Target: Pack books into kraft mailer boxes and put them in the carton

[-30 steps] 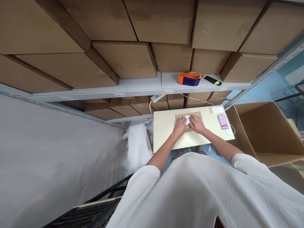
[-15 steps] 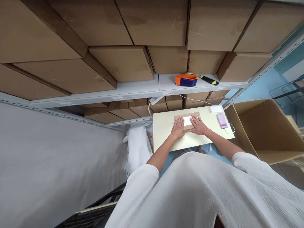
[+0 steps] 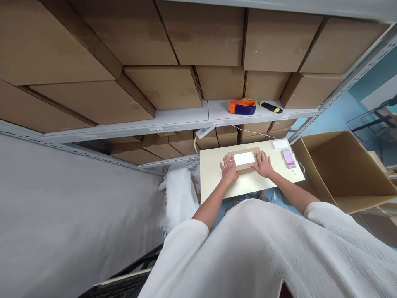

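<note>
A small cardboard box (image 3: 245, 169) lies on the pale yellow table (image 3: 214, 186), with a white label (image 3: 244, 159) on its top face. At the box's left end rests my left hand (image 3: 229, 169), its fingers spread. My right hand (image 3: 263, 164) touches the right end, fingers stretched out and apart. Neither hand is wrapped round anything. Between the two hands the label shows in full.
Large cartons (image 3: 220, 35) fill the shelf ahead; an orange and blue tape dispenser (image 3: 242, 107) and a utility knife (image 3: 269, 107) lie on its edge. A phone (image 3: 289, 159) and a white pad (image 3: 281, 143) are on the table. An open carton (image 3: 356, 165) stands right.
My hands have moved apart, the left one leftward and the right one rightward. More of the white label now shows between them. The camera view has shifted slightly.
</note>
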Action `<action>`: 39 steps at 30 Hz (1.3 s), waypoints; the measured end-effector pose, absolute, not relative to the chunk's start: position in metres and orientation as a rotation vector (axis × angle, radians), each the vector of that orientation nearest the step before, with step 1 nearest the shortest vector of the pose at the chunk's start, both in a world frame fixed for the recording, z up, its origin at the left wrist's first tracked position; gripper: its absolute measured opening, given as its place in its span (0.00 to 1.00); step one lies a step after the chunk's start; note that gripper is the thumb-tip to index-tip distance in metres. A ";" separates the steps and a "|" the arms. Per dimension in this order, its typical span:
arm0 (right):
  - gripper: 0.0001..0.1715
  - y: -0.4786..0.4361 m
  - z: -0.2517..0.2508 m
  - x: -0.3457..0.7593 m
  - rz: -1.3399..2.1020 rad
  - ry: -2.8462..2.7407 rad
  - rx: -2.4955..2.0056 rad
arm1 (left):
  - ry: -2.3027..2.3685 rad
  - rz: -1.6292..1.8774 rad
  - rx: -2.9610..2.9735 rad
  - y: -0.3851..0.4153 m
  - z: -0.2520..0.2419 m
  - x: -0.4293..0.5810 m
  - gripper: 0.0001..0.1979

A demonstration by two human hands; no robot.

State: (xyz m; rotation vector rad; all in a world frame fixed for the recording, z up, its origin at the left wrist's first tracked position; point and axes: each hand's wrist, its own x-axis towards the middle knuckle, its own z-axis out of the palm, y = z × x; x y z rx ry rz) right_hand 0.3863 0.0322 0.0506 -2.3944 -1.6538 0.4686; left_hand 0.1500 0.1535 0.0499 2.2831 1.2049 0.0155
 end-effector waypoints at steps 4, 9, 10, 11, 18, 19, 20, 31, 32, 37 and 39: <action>0.52 0.031 0.059 0.394 0.616 -1.515 -2.376 | 1.202 0.010 2.179 0.159 0.050 0.149 0.58; 0.57 0.028 0.069 0.393 0.685 -1.520 -2.310 | 1.264 -0.020 2.172 0.156 0.056 0.154 0.58; 0.58 0.026 0.070 0.392 0.667 -1.515 -2.297 | 1.271 -0.004 2.181 0.155 0.058 0.155 0.58; 0.58 0.025 0.071 0.392 0.646 -1.508 -2.285 | 1.267 0.022 2.194 0.154 0.059 0.156 0.57; 0.57 0.006 0.080 0.411 0.501 -1.434 -2.230 | 1.206 0.164 2.251 0.151 0.072 0.175 0.56; 0.58 0.001 0.081 0.415 0.487 -1.422 -2.227 | 1.199 0.175 2.260 0.148 0.075 0.181 0.56; 0.58 -0.005 0.082 0.419 0.478 -1.406 -2.231 | 1.187 0.191 2.269 0.144 0.078 0.188 0.55; 0.57 -0.117 0.103 0.497 0.298 -1.173 -2.264 | 0.933 0.298 2.391 0.064 0.104 0.297 0.53; 0.57 -0.129 0.106 0.506 0.272 -1.147 -2.272 | 0.905 0.315 2.401 0.055 0.106 0.310 0.53; 0.57 -0.196 0.117 0.558 0.165 -1.040 -2.319 | 0.750 0.364 2.436 0.005 0.117 0.379 0.53; 0.58 -0.224 0.121 0.581 0.129 -0.994 -2.333 | 0.688 0.368 2.446 -0.017 0.121 0.410 0.53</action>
